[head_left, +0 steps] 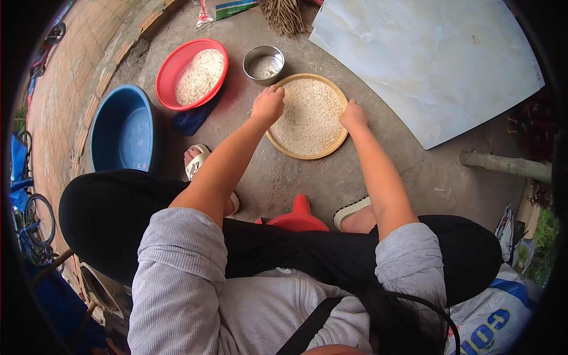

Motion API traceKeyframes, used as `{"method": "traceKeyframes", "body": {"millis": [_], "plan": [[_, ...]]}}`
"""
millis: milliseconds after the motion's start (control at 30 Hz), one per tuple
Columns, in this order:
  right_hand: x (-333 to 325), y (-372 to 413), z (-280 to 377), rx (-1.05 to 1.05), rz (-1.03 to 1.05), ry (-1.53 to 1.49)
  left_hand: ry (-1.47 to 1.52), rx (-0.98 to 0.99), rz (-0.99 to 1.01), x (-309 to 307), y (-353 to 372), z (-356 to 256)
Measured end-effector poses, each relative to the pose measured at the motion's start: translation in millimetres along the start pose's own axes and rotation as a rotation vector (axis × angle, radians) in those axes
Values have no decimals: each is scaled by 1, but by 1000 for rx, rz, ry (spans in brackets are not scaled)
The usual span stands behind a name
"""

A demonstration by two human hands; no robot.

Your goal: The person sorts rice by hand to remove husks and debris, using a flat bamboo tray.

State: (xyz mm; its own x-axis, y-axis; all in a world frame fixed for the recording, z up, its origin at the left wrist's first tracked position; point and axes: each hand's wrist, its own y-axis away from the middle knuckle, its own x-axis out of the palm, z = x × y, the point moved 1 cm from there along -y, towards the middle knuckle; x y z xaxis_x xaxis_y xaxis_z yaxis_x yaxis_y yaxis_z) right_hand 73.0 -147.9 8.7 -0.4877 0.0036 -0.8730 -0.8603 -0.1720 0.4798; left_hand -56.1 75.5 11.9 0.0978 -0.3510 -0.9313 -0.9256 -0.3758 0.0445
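Note:
My left hand (270, 105) is closed on the left rim of a round, shallow winnowing tray (312, 157). Across from it, my right hand (355, 116) has its fingers closed round the right rim. Pale grains that look like rice (309, 118) cover the tray's inside in a spread layer. Just beyond the tray, near my left hand, stands a metal bowl (264, 64) with some grain in the bottom. To its left, a red plastic basin (193, 74) holds a heap of similar pale grain. The undersides of both hands' fingers are hidden.
A blue basin (123, 129) stands at left, with dark cloth (193, 120) beside the red one. A large marbled sheet (423, 59) takes up the upper right, above a wooden log (506, 165). A red stool (299, 216) shows between my legs. A straw broom (282, 16) lies at the far side.

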Motion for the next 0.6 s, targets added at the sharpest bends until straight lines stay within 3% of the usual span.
{"method": "traceKeyframes", "body": {"millis": [67, 100, 300, 467, 500, 600], "plan": [[1, 5, 6, -32, -104, -21, 136, 181, 52, 9, 0, -8], [0, 8, 10, -65, -208, -44, 152, 198, 30, 17, 1, -11], [2, 24, 35, -132, -344, -82, 94, 179, 95, 41, 18, -23], [20, 12, 42, -165, -344, -199, 130, 238, 232, 45, 56, -44], [21, 11, 42, -191, -346, -220, 130, 262, 157, 52, 63, -46], [20, 10, 44, -204, -270, -293, 203, 285, 219, 62, 64, -38]]}}
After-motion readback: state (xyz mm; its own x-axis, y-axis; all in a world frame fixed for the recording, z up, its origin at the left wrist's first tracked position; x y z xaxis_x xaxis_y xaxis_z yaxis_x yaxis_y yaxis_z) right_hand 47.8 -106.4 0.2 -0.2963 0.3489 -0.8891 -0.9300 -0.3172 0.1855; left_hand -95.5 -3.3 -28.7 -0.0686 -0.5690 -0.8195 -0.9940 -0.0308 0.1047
